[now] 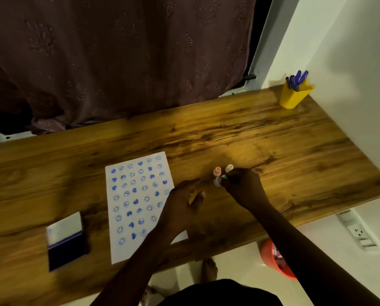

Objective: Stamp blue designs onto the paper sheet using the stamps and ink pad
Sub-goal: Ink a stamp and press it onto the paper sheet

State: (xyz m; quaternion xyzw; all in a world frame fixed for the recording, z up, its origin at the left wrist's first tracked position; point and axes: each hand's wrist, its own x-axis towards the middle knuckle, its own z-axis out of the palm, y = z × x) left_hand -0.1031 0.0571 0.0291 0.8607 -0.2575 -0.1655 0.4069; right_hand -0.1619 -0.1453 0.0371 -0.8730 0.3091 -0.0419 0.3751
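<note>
A white paper sheet [138,204] lies on the wooden table [273,146], covered with several rows of blue smiley and heart prints. The open ink pad [66,241], dark blue with its pale lid tipped up, sits to the sheet's left. Two small stamps stand upright right of the sheet: a pink stamp [217,171] and a cream stamp [229,168]. My right hand [243,184] pinches a light blue stamp [218,181] just in front of them. My left hand [182,206] rests on the sheet's right edge, fingers loosely curled, holding nothing that I can see.
A yellow cup [294,94] with blue pens stands at the table's far right corner by the white wall. A brown curtain [118,58] hangs behind the table. Below the table's near edge are a red bin [277,259], a wall socket [359,231] and a bare foot [209,270].
</note>
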